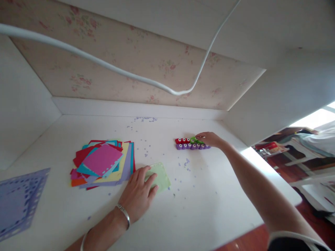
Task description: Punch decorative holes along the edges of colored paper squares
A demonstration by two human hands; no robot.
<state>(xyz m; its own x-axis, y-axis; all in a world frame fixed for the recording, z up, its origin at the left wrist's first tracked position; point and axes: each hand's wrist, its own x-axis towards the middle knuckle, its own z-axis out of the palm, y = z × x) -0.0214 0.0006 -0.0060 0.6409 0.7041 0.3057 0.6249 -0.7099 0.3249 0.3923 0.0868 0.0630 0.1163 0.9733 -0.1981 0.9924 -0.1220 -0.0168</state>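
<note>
View from the head over a white tabletop [193,216] on which two bare hands rest or reach. The left hand [138,195], wearing a silver bracelet [123,215] at the wrist, is open, its fingers slightly spread and bent over the left part of a light green sheet [162,176]. The sheet lies flat near the middle of the tabletop, tilted relative to its back edge. The right hand [209,138] reaches to the green pieces [193,140] at the far side, fingertips drawn together at their right end—whether they grip a piece or only touch it, one cannot tell. The green pieces continue a row begun by red pieces [180,141]; a row of purple pieces [188,146] lies on the near side, and the pieces bear eye-like white discs with dark centres.

Left of the light green sheet lies an uneven stack of coloured sheets [103,160], a magenta one uppermost. Purple sheets [15,198] with perforated borders occupy the left edge of the view. Small purple paper bits [186,163] are scattered across the tabletop, several near the light green sheet. Behind stands floral wallpaper [110,62], crossed in view by a white cable [125,72].
</note>
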